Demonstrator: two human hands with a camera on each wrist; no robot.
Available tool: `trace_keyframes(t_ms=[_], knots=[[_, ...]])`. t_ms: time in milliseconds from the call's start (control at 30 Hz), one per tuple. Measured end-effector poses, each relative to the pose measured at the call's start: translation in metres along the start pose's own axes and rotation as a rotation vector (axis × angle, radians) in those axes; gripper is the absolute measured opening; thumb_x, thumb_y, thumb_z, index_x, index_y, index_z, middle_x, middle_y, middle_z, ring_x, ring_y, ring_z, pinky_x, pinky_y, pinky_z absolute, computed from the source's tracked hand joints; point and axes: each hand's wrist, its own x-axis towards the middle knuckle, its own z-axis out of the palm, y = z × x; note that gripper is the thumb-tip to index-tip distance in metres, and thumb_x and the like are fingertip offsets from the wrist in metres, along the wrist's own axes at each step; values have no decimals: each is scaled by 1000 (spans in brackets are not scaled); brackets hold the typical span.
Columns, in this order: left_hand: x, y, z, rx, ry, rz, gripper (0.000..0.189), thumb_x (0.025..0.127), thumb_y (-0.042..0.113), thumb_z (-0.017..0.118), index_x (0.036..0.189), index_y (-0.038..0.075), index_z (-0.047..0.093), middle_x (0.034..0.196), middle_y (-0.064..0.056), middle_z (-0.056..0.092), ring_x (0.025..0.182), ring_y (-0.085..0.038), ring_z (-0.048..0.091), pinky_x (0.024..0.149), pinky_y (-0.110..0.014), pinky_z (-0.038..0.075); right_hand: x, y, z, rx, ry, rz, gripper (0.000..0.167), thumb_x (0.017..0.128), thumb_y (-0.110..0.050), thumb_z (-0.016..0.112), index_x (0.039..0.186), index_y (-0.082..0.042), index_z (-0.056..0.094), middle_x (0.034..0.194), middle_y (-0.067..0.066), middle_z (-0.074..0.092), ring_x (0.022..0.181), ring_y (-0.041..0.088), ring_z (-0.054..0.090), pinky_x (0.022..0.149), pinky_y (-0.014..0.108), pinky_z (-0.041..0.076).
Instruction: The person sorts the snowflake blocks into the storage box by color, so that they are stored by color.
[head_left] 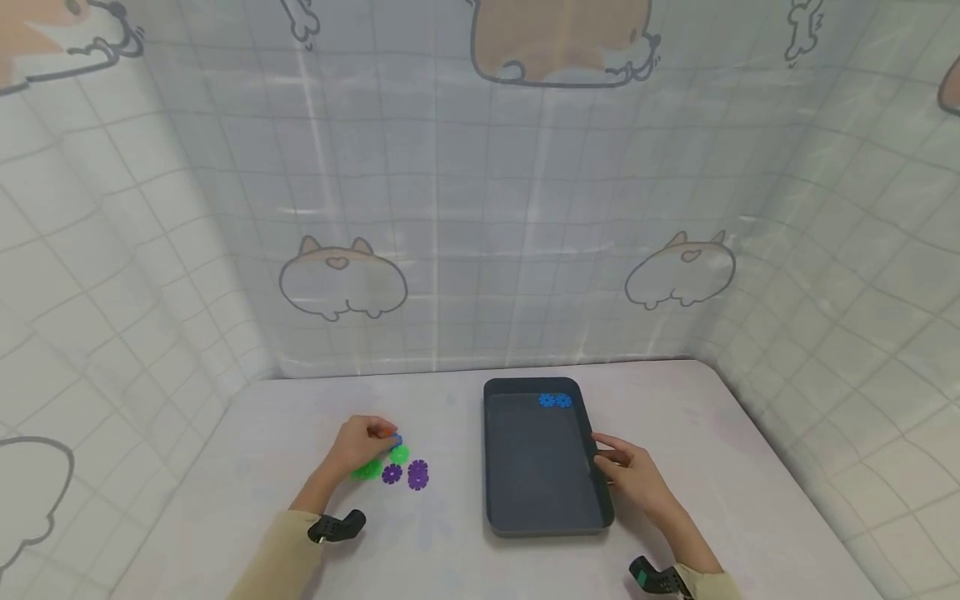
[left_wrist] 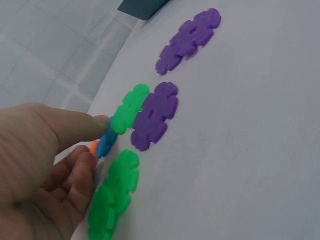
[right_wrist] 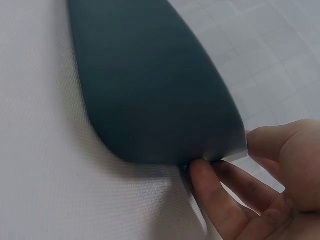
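My left hand (head_left: 362, 443) is over a loose group of plastic flower-shaped pieces. Its thumb and fingers pinch a blue flower piece (left_wrist: 106, 142), partly hidden by the thumb. An orange piece (left_wrist: 94, 147) shows just behind the fingers. Close by lie a green flower piece (head_left: 399, 454), overlapping green pieces (head_left: 367, 470), a purple piece (head_left: 392, 473) and overlapping purple ones (head_left: 417, 475). My right hand (head_left: 633, 477) holds the dark grey tray (head_left: 542, 475) by its right side, thumb at the rim and fingers against the outer wall (right_wrist: 165, 100).
Two blue flower pieces (head_left: 555, 401) lie side by side in the tray's far right corner. The white table (head_left: 450, 550) is bounded by a tiled-pattern curtain (head_left: 480, 292) at the back and sides.
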Motion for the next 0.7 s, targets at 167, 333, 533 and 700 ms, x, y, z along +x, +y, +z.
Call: trace_keyframes(t_ms=[167,333,533,700], knots=[[-5,0,-5,27,-27,1,22,80,18,80,97,4,75,85,0,66,76,-15,56,64,-29,48,-2,-3,0,2,1,4,43,92,-4,65,134,-10,59,118,20,64,100,30,64,72,39,57],[-6,1,-5,46,-46,-33,26,81,19,80,102,5,75,87,0,66,79,-16,56,67,-29,48,-3,-5,-1,32,-6,9,42,92,-6,65,134,-9,59,117,21,64,99,29,64,72,38,57],[-5,2,-4,69,-62,-55,28,81,18,80,102,3,73,86,-2,64,78,-18,55,67,-30,49,-3,-4,-2,47,-2,12,42,92,-6,66,134,-8,59,115,20,65,96,28,65,71,39,57],[-6,5,-5,59,-22,-65,26,78,16,81,97,0,71,83,-3,65,77,-19,58,66,-31,50,-2,-4,-1,60,-10,-9,42,92,-5,65,133,-8,59,113,19,65,97,28,64,72,40,57]])
